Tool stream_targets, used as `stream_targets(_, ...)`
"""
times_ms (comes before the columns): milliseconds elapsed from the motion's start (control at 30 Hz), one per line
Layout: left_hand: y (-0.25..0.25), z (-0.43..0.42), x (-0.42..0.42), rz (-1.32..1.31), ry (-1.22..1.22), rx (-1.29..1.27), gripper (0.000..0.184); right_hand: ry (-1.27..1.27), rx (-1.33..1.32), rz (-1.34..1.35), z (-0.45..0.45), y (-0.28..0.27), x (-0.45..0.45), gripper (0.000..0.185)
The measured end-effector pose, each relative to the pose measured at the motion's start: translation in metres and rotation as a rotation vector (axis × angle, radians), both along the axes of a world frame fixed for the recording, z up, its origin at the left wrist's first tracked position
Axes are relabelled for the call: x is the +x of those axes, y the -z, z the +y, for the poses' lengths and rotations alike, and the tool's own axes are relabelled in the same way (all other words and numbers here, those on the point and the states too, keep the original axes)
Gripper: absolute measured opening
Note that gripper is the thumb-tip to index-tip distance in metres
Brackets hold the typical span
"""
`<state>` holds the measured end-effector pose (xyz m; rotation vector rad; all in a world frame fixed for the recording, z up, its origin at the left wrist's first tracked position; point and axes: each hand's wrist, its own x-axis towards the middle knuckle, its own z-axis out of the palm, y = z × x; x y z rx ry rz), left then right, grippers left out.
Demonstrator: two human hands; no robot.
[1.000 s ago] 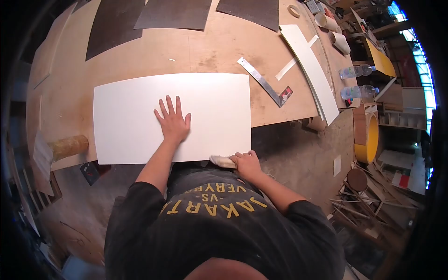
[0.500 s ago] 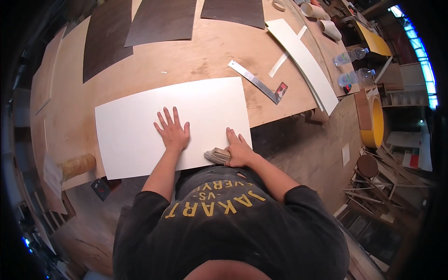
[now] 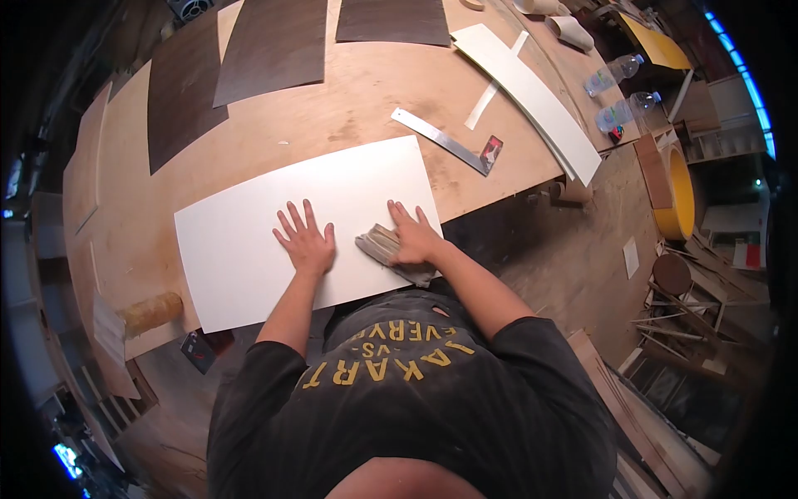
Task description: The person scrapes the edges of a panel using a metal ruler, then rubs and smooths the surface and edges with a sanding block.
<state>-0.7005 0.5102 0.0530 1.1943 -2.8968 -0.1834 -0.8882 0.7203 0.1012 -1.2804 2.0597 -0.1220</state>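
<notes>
The fingers of the left hand (image 3: 306,246) are spread wide, laid flat on the white board (image 3: 229,249) a little left of its middle. The right hand (image 3: 418,239), near the board's right edge, holds a grey rag (image 3: 380,243) at its thumb side, with its fingers pointing to the far side, slightly parted. The rag lies on the board, bunched, and trails toward the near edge. The board rests at the near side of the table (image 3: 249,137), against the person's dark shirt (image 3: 399,416) or close to it; I cannot tell which. Just beyond its far right corner lies a metal square (image 3: 440,141). Farther right are long white strips (image 3: 532,104); two bottles (image 3: 629,112) lie past them. Three dark sheets (image 3: 274,50) lie on the far side, and a brown roll (image 3: 154,313) sits near left.
</notes>
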Motion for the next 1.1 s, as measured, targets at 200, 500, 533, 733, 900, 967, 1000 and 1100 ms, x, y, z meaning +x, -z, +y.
stream_targets(200, 0.002, -0.001, 0.0, 0.005, -0.008, 0.008, 0.088, -0.066, 0.013, 0.02, 0.013, -0.005, 0.012, 0.067)
stream_targets(500, 0.002, -0.003, -0.003, -0.026, -0.005, 0.025, 0.087, -0.119, -0.001, 0.015, 0.071, -0.016, 0.036, 0.057)
stream_targets(533, 0.003, -0.004, -0.002, -0.045, -0.007, 0.038, 0.088, -0.113, -0.006, 0.01, 0.075, -0.018, 0.037, 0.056)
stream_targets(733, 0.007, 0.001, -0.022, -0.118, -0.054, 0.129, 0.105, -0.03, -0.041, -0.058, 0.104, -0.04, 0.019, 0.058)
stream_targets(900, -0.022, 0.07, -0.09, -0.208, 0.048, 0.298, 0.129, 0.208, -0.207, -0.243, 0.134, -0.024, 0.001, 0.054)
stream_targets(967, -0.021, 0.082, -0.114, -0.208, 0.002, 0.335, 0.131, 0.352, -0.164, -0.417, 0.145, -0.043, -0.017, 0.052)
stream_targets(1000, -0.018, 0.085, -0.119, -0.205, -0.025, 0.355, 0.132, 0.402, -0.2, -0.438, 0.15, -0.044, -0.023, 0.054)
stream_targets(1100, -0.017, 0.088, -0.123, -0.195, -0.053, 0.37, 0.13, 0.599, -0.324, -0.5, 0.168, -0.04, -0.041, 0.062)
